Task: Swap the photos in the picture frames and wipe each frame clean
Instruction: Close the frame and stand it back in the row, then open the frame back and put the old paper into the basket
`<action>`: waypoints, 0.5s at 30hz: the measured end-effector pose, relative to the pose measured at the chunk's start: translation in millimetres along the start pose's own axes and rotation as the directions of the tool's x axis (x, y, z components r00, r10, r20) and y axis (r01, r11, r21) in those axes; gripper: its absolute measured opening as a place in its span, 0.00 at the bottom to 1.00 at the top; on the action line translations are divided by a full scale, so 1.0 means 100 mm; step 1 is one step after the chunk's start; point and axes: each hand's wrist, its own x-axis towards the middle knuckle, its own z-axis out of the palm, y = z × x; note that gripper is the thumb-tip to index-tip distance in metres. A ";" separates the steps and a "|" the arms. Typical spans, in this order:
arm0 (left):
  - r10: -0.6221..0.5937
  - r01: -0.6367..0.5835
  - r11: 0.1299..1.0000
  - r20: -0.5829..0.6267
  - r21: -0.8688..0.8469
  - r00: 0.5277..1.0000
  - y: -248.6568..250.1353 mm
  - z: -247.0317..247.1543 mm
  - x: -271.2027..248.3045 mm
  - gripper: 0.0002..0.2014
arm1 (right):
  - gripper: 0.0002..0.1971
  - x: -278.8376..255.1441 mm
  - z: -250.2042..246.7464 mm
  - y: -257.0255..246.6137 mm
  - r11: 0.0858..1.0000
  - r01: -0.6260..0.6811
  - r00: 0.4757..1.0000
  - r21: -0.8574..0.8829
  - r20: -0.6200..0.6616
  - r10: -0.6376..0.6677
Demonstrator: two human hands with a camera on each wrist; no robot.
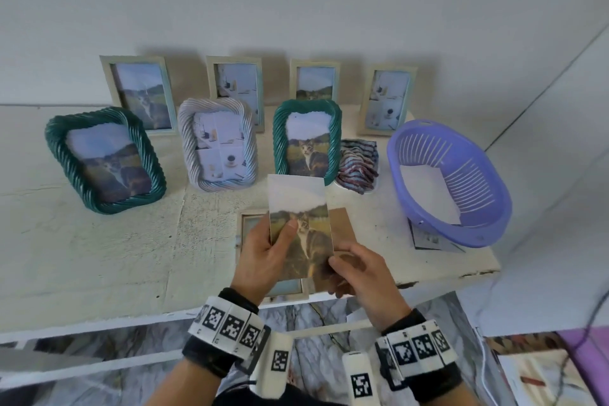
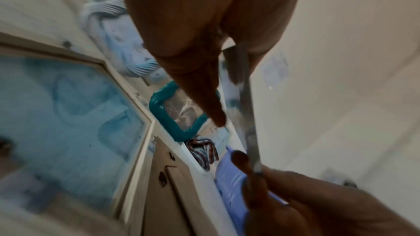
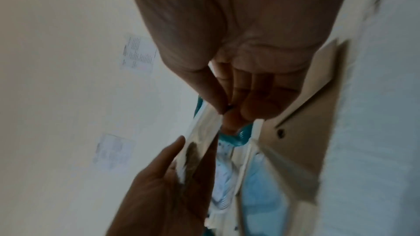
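White table [image 1: 99,241] against a wall, w/ seven frames standing in two rows, prob. parked clear of the work spot. Purple basket [image 1: 461,155] at right holds a white sheet; striped cloth [image 1: 357,165] beside it, likely waiting for wiping. Near front edge an open frame [image 1: 245,224] lies flat, its brown backing [image 1: 342,224] off to the right, so the slot looks ready for loading. Above it, cat photo [image 1: 300,227] is held upright by both hands: left hand [image 1: 263,254] pinches its left edge, thumb on front; right hand [image 1: 365,277] pinches the bottom right corner. Left wrist view shows the photo edge-on and the frame's bluish glass; head view hides that under the hands.
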 end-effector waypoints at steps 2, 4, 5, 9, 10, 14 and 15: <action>-0.008 0.003 0.990 0.038 0.141 0.999 0.02 0.16 0.05 0.14 | 0.04 -0.10 -0.21 0.11 1.000 0.006 0.997 0.020 -0.081 -0.004; 0.007 -0.011 0.942 0.012 0.337 1.000 0.04 0.34 0.17 0.29 | 0.04 -0.22 -0.45 0.25 0.999 0.028 0.983 -0.035 -0.181 -0.034; 0.035 -0.041 0.916 0.023 0.400 0.999 0.08 0.45 0.24 0.32 | 0.05 -0.29 -0.59 0.33 0.998 0.021 0.973 -0.062 -0.228 -0.035; 0.215 -0.381 0.747 0.344 0.544 0.914 0.23 1.03 0.61 0.27 | 0.08 -0.61 -1.07 0.57 0.996 -0.060 0.906 -0.060 -0.422 0.030; 0.212 -0.450 0.682 0.434 0.577 0.876 0.26 1.17 0.70 0.27 | 0.08 -0.67 -1.17 0.61 0.996 -0.074 0.885 -0.044 -0.464 0.045; 0.125 -0.656 0.338 0.658 0.675 0.742 0.29 1.58 0.97 0.26 | 0.10 -0.79 -1.45 0.68 0.992 -0.110 0.839 -0.057 -0.541 0.062; 0.112 -0.684 0.256 0.682 0.683 0.722 0.28 1.64 1.02 0.23 | 0.10 -0.79 -1.51 0.69 0.992 -0.115 0.830 -0.056 -0.555 0.065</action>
